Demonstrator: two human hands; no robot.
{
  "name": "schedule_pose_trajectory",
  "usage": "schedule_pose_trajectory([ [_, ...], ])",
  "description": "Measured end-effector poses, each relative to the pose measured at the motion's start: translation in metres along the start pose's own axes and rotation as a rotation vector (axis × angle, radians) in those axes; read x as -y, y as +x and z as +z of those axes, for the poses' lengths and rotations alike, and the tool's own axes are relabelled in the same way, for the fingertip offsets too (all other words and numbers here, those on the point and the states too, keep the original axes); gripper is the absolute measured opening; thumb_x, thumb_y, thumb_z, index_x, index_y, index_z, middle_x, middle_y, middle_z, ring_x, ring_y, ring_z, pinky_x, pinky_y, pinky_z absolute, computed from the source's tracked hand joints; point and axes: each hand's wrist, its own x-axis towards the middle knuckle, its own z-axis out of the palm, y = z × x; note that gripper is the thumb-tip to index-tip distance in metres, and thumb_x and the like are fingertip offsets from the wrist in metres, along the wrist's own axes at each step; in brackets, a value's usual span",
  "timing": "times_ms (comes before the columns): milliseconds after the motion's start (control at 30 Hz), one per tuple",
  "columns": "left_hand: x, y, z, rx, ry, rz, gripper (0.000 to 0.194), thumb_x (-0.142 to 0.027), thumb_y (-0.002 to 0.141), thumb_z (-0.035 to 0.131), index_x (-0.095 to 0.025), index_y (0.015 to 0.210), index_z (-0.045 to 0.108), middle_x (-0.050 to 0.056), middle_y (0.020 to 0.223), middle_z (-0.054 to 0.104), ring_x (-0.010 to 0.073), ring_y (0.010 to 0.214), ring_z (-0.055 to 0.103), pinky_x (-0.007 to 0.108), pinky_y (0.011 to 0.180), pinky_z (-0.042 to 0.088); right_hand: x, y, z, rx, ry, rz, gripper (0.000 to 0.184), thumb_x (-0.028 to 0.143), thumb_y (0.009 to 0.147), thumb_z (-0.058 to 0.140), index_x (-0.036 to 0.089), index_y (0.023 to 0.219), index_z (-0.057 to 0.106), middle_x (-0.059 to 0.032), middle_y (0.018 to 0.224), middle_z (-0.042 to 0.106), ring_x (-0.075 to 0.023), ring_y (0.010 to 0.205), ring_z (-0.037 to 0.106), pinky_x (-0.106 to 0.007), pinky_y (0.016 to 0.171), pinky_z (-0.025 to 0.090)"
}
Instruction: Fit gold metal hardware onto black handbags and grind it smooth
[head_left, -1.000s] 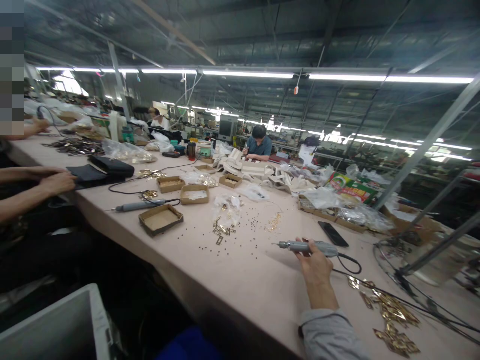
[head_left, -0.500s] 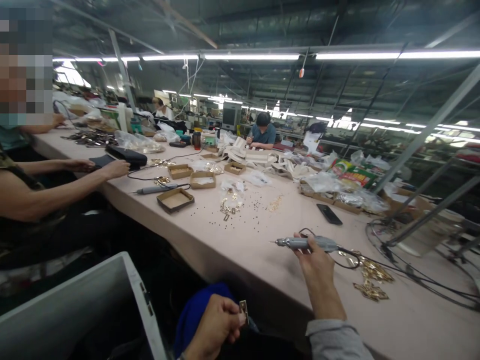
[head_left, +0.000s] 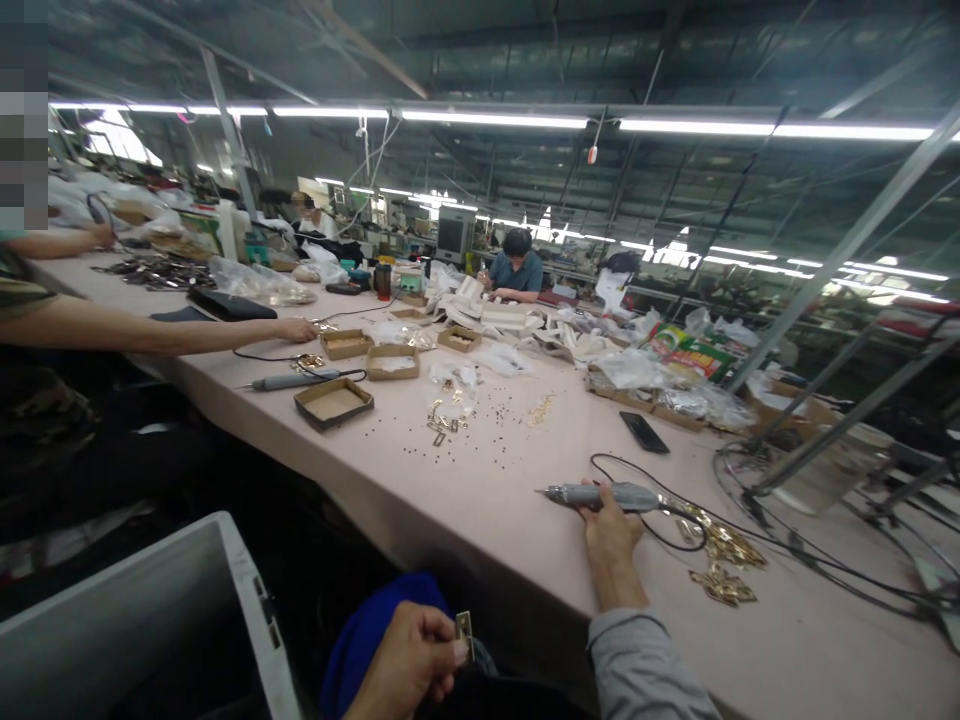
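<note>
My left hand [head_left: 416, 655] is closed, pinching a small flat rectangular gold metal buckle plate [head_left: 464, 632] upright, below the table's front edge. My right hand [head_left: 615, 550] has its fingers round a grey electric screwdriver [head_left: 634, 495], low over the tabletop. The screwdriver's thin bit points left, and its black cord loops away to the right. Right of that hand lies a pile of gold metal pieces [head_left: 724, 588]. Tiny dark screws [head_left: 499, 430] are scattered on the table beyond the screwdriver, near a small group of gold pieces [head_left: 439, 425].
On the pink table [head_left: 480, 510] lie a black phone [head_left: 643, 432], cardboard trays [head_left: 334, 405] and a second electric screwdriver [head_left: 285, 381]. A grey crate [head_left: 247, 590] stands at lower left. A co-worker's arm [head_left: 187, 333] reaches in from the left. Cables and metal bars [head_left: 817, 430] occupy the right side.
My right hand has lowered the electric screwdriver toward the tabletop. The left hand still pinches the buckle plate. The co-worker's arm has stretched toward the trays, away from the black pouch. The view has shifted slightly.
</note>
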Motion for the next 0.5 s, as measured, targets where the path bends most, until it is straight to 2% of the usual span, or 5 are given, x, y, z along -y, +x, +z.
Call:
schedule_pose_trajectory([
  [100, -0.002, -0.002, -0.003, 0.033, -0.037, -0.028, 0.029, -0.035, 0.06, 0.084, -0.015, 0.066, 0.064, -0.001, 0.049, 0.061, 0.0118, 0.044, 0.052, 0.025, 0.047, 0.034, 0.001, 0.003, 0.005, -0.002, 0.028, 0.03, 0.052, 0.024, 0.063, 0.091, 0.02, 0.099, 0.054, -0.0032, 0.094, 0.071, -0.0301, 0.087, 0.077, -0.063, 0.079, 0.064],
  [233, -0.004, -0.003, -0.004, 0.049, -0.063, -0.04, 0.034, -0.036, 0.059, 0.088, -0.015, 0.071, 0.064, 0.0, 0.051, 0.063, 0.0121, 0.044, 0.052, 0.025, 0.048, 0.035, -0.002, 0.013, 0.027, 0.023, 0.046, 0.032, 0.055, 0.023, 0.061, 0.091, 0.022, 0.1, 0.052, -0.0034, 0.097, 0.072, -0.0301, 0.089, 0.077, -0.061, 0.079, 0.064],
  [367, -0.002, -0.001, -0.006, 0.061, -0.059, -0.038, 0.035, -0.038, 0.06, 0.088, -0.015, 0.071, 0.064, 0.0, 0.05, 0.063, 0.0118, 0.043, 0.051, 0.025, 0.048, 0.034, -0.015, 0.021, 0.054, 0.055, 0.042, 0.012, 0.056, 0.027, 0.061, 0.092, 0.022, 0.1, 0.053, -0.0027, 0.098, 0.073, -0.028, 0.087, 0.077, -0.058, 0.078, 0.065],
  [500, 0.001, 0.002, -0.013, 0.1, -0.042, -0.03, 0.034, -0.038, 0.061, 0.088, -0.014, 0.069, 0.066, 0.001, 0.047, 0.062, 0.0111, 0.043, 0.049, 0.024, 0.048, 0.031, -0.03, 0.025, 0.064, 0.057, 0.031, 0.014, 0.052, 0.03, 0.061, 0.092, 0.021, 0.094, 0.052, -0.0037, 0.094, 0.073, -0.0285, 0.087, 0.077, -0.06, 0.077, 0.064],
])
